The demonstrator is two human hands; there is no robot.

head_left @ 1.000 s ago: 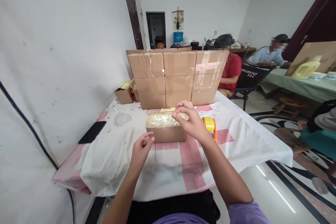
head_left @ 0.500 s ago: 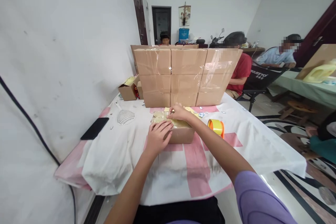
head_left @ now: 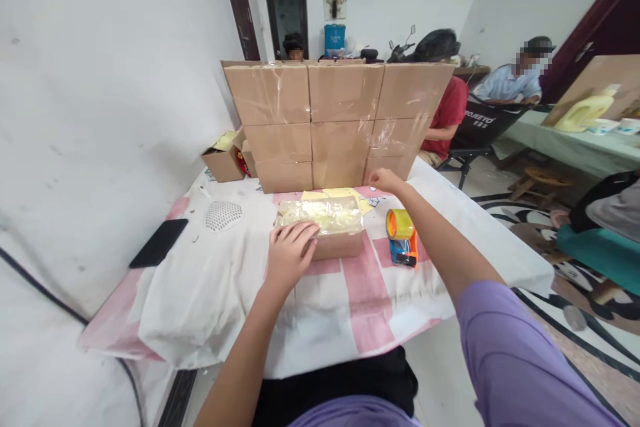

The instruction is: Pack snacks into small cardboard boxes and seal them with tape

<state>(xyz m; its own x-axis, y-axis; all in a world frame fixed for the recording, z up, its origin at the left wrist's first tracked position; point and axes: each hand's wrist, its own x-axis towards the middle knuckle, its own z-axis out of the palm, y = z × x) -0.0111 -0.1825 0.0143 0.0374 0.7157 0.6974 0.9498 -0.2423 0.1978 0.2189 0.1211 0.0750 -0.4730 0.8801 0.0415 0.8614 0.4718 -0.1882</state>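
A small cardboard box (head_left: 336, 246) lies on the cloth in front of me, its top covered with shiny clear tape (head_left: 330, 213). My left hand (head_left: 294, 245) rests flat on the box's left end, fingers stretched over the taped top edge. My right hand (head_left: 384, 180) is raised off the box to the right, beside the wall of stacked boxes, with its fingers curled in. Whatever is between those fingers, if anything, is too small to make out. Nearer me, right of the box, sits an orange tape dispenser (head_left: 413, 247) with a yellow tape roll (head_left: 399, 224).
Stacked, taped cardboard boxes (head_left: 345, 140) stand at the table's back. To the left are a black phone (head_left: 159, 243), a white perforated scoop-like piece (head_left: 223, 216) and an open carton (head_left: 223, 163). A person in red (head_left: 447, 117) sits behind the stack at right.
My right hand has left the box top and moved right. My left hand stays on the box. The view has tilted down, showing more of the tape dispenser.
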